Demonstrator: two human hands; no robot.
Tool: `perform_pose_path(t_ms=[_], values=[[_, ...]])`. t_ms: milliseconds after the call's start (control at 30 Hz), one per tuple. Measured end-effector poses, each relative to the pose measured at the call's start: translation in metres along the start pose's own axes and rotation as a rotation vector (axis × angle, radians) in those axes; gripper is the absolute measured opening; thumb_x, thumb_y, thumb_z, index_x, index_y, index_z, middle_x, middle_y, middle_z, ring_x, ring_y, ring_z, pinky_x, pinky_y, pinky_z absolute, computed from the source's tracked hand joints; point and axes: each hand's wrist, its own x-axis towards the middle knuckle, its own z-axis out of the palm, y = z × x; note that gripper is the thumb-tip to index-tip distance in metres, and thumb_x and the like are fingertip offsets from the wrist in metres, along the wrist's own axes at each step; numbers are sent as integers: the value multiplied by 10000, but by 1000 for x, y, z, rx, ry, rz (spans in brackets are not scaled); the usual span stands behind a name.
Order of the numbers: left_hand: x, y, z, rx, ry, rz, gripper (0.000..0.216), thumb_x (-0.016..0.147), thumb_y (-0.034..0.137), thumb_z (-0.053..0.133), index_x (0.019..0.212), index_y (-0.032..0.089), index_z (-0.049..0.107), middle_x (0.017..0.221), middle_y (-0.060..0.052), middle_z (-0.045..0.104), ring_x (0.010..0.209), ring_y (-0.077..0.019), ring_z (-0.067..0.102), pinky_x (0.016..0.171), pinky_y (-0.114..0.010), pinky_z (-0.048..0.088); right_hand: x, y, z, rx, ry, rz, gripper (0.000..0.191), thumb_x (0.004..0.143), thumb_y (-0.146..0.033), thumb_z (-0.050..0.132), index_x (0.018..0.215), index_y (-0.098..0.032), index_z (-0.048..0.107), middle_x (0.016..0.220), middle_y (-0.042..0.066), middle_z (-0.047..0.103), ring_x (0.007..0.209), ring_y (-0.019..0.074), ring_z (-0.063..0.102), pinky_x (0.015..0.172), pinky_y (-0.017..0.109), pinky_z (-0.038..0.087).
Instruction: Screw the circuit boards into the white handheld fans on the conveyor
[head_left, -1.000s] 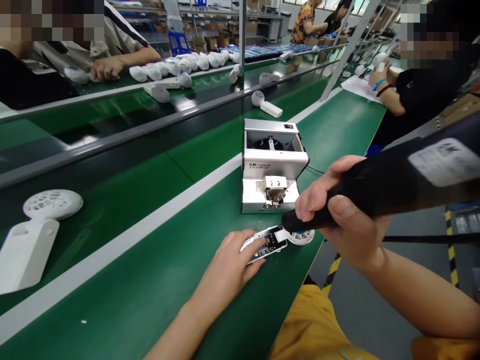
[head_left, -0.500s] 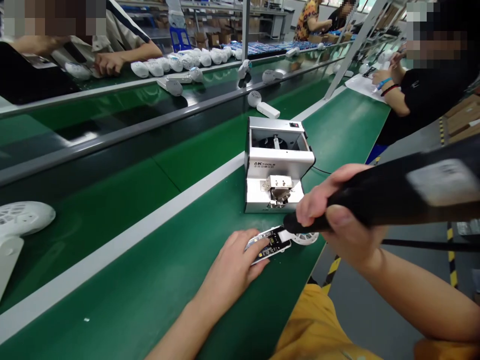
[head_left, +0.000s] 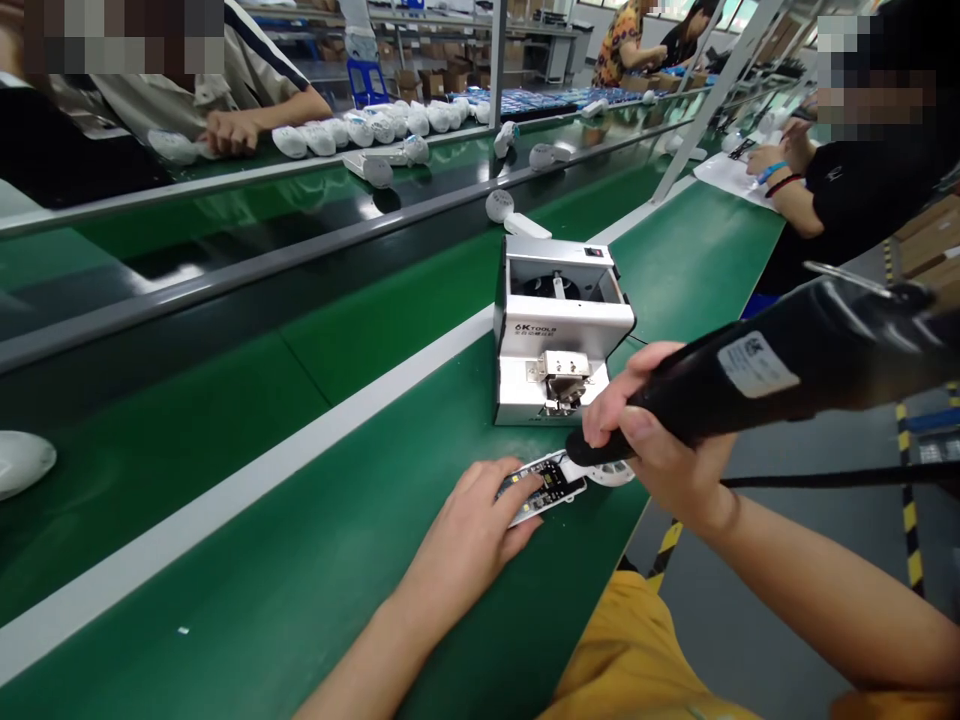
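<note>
Fingers of my left hand (head_left: 480, 515) are wrapped over the near end of a white handheld fan housing (head_left: 574, 492) lying on the green bench. A dark circuit board (head_left: 551, 480) shows inside its handle half, and its round grille end points right. My right hand (head_left: 660, 430) grips a black electric screwdriver (head_left: 697, 380), tilted, its nose down at the neck of the housing. The tip is hidden, so contact with a screw cannot be made out. Just behind stands a silver screw feeder (head_left: 566, 335) with an open top.
Beyond a white strip runs a green conveyor (head_left: 225, 370) carrying several white fans (head_left: 517, 220). A row of white fan heads (head_left: 375, 125) lines its far side near a co-worker's hand (head_left: 232, 132). Another person (head_left: 847, 180) sits at right. A black cord (head_left: 832, 478) trails right.
The screwdriver's rear has swung toward me and its label shows more clearly. The fan at the left edge has slid further out of view. My left hand keeps its hold.
</note>
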Motion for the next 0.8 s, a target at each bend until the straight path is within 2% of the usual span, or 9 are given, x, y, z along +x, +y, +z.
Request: perform_pose_path(t_ms=[133, 233, 367, 467, 633, 800], values=[[0, 2, -1, -7, -12, -8, 414, 862, 176, 680, 1242, 222, 521, 1237, -95, 539, 1046, -261, 518, 899, -431, 504, -4, 7, -2, -12, -10, 2, 302, 885, -184, 637, 1150, -258, 511, 708, -12, 605, 567, 188, 589, 529, 380, 498], [0, 2, -1, -5, -19, -20, 428, 859, 175, 682, 1251, 230, 520, 1239, -90, 536, 1055, -258, 518, 898, -426, 505, 6, -3, -1, 19, -3, -4, 309, 876, -201, 652, 1142, -252, 504, 705, -17, 612, 554, 189, 592, 504, 372, 491], [-1, 0, -3, 20, 21, -27, 386, 873, 166, 654, 1236, 221, 537, 1228, -100, 539, 1061, -265, 519, 888, -434, 507, 29, -24, 6, 27, 146, -64, 335, 799, -265, 728, 1062, -246, 523, 667, -26, 621, 508, 196, 565, 510, 398, 482], [-2, -2, -4, 41, 74, -33, 342, 888, 164, 624, 1220, 209, 553, 1227, -109, 544, 1056, -268, 524, 884, -442, 507, 40, -27, 12, 22, 221, -125, 298, 759, -268, 735, 988, -258, 545, 630, -36, 608, 481, 189, 540, 492, 388, 469], [-2, -5, -5, 29, 92, -31, 335, 882, 160, 629, 1207, 211, 563, 1222, -106, 552, 1048, -268, 530, 881, -439, 508, 48, -13, 20, -38, 187, -237, 237, 813, -221, 684, 1009, -244, 551, 646, -35, 602, 481, 183, 559, 508, 388, 510], [-1, -6, -4, 10, 88, -25, 340, 891, 165, 621, 1219, 215, 546, 1228, -103, 548, 1055, -264, 525, 886, -439, 505, 43, -15, 21, -55, 122, -140, 227, 820, -241, 698, 993, -241, 551, 649, -31, 609, 509, 184, 578, 536, 381, 521]])
